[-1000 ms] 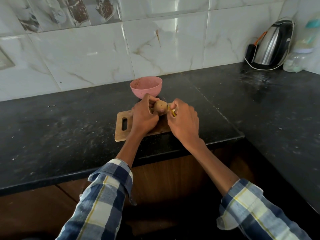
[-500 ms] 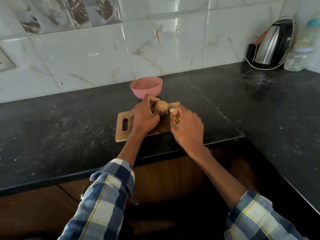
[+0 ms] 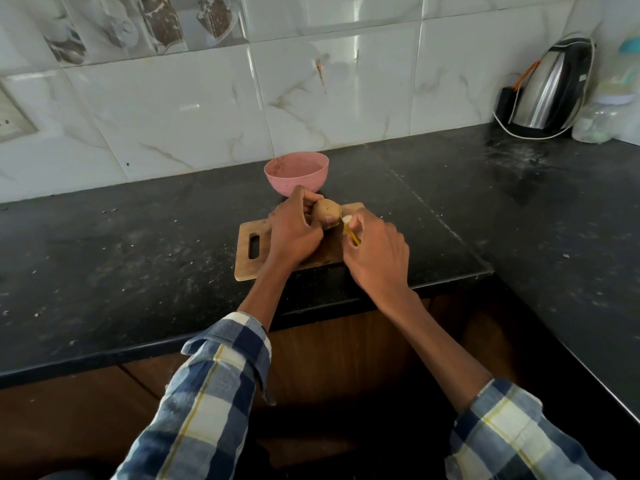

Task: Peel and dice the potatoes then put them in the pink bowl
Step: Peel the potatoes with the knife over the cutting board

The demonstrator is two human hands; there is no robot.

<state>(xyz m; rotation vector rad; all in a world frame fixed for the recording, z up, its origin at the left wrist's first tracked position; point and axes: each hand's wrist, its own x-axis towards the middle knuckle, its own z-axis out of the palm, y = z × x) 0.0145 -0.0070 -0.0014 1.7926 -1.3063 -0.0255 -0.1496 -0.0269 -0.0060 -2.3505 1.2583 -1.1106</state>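
- So, left hand (image 3: 294, 233) has its fingers curled round a brown, unpeeled potato (image 3: 326, 209), held just above the wooden cutting board (image 3: 247, 263).
- Right hand (image 3: 375, 252) pinches a yellow-handled peeler (image 3: 350, 233), its tip right beside the potato.
- Pink bowl (image 3: 296, 174) sits just behind the board on the black counter (image 3: 138, 254).
- Kettle (image 3: 550, 88) is way off in the right corner.

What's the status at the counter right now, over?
Left hand grips potato over cutting board. Right hand holds yellow peeler. Pink bowl empty. Nothing in the way.
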